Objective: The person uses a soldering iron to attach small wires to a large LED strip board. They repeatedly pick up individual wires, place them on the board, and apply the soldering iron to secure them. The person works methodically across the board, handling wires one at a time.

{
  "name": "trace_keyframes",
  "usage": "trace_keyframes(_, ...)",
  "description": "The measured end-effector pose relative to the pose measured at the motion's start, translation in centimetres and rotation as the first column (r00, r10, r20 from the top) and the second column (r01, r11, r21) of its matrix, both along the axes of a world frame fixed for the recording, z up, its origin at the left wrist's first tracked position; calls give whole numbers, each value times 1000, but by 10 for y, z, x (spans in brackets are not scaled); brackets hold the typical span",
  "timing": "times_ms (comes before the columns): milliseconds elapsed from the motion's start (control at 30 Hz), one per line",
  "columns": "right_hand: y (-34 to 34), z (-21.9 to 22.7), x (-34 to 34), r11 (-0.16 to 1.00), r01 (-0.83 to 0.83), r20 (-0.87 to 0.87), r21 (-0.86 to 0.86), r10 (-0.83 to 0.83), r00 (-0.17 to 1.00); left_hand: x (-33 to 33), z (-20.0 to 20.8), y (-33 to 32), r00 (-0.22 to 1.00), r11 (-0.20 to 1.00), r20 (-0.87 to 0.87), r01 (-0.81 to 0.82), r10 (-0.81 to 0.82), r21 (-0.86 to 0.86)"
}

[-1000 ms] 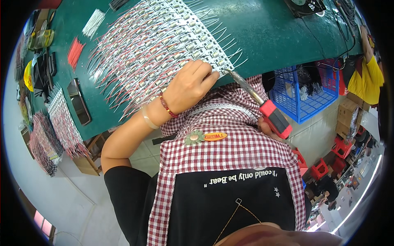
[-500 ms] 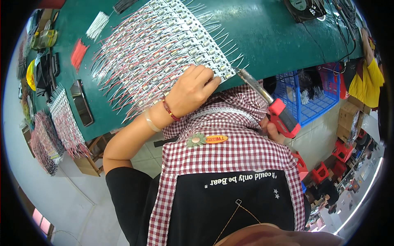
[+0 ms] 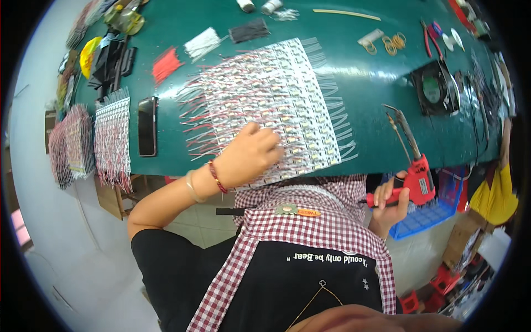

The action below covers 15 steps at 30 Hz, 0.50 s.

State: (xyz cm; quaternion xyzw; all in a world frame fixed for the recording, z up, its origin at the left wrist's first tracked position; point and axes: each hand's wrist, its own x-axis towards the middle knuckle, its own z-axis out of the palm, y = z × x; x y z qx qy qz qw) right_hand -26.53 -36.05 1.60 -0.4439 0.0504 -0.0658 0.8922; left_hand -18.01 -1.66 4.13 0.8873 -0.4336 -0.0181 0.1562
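A sheet of small white circuit boards (image 3: 298, 110) lies on the green table, with red and white wires fringing its left side and pale wires its right. Over its near part rests my left hand (image 3: 254, 152), fingers curled down; whatever they pinch is hidden beneath them. My right hand (image 3: 390, 200) is wrapped round the handle of a red soldering gun (image 3: 419, 182). The gun's metal tip points up and away over the table, apart from the boards, with a thin tube beside it.
Left of the sheet lie a black phone (image 3: 147, 126) and more wired boards (image 3: 112, 135). Red wires (image 3: 166, 65), white wires (image 3: 202, 43) and black wires (image 3: 248, 31) sit behind. A small fan (image 3: 435, 88) stands at right, near red-handled pliers (image 3: 431, 40). Below is a blue crate (image 3: 426, 221).
The soldering gun has moved from the sheet's near right corner to the right, and its tip has swung upward. My left hand remains on the boards. The view has shifted, showing more table.
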Motion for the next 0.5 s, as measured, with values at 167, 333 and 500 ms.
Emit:
trace_keyframes(167, -4, 4, 33, 998, 55, -20, 4, -55, 998, 89, -19, 65, 859, 877, 187, -478, 476, -40)
trace_keyframes(333, 8, 17, 59, 997, -29, 15, 70, 28, 999, 169, -55, 125, 574, 647, 331, -740, 749, -183)
trace_keyframes(500, 12, 20, 57, 995, 100, -13, -23, -100, 995, 173, -66, 131, 590, 641, 333, -764, 736, -65)
